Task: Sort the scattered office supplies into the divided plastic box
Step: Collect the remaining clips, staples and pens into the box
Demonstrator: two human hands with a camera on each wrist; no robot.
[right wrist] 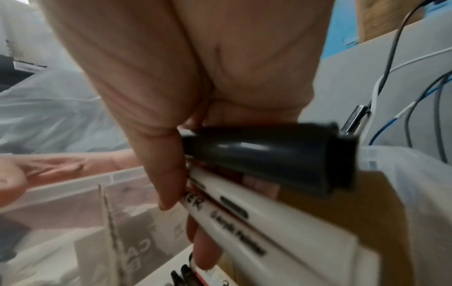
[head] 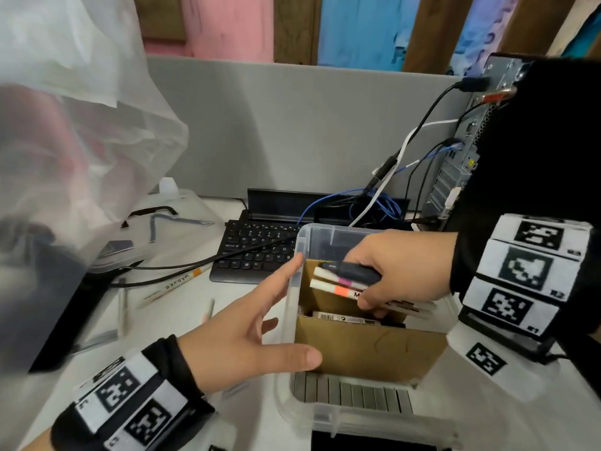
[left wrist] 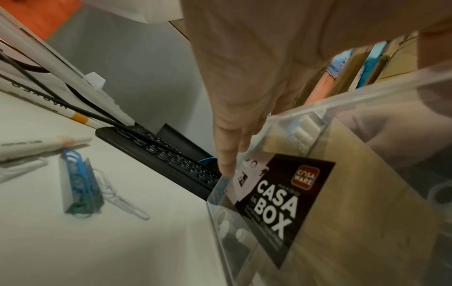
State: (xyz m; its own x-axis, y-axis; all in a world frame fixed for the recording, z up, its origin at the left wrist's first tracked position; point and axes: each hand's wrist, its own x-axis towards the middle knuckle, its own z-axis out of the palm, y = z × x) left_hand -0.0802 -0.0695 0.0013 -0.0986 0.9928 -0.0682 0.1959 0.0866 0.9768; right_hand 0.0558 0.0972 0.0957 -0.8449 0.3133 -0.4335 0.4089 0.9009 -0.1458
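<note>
Nearest: left hand (head: 242, 333), fingers straight and spread, palm against the left wall of the divided plastic box (head: 289, 307), steadying it on the surface (head: 182, 323). Staple strips (head: 351, 393) fill the near compartment behind the front rim. Cardboard divider (head: 367, 348) next. Above the middle compartment: right hand (head: 395, 266) clenched around a bundle of markers (head: 338, 284), one black, two white-bodied. Advice: lower the bundle level, clear of the divider's edge, before letting go. Farther left, loose on the surface: one marker (head: 177, 283), paper clips (left wrist: 117, 195). Keyboard (head: 257, 252) behind.
</note>
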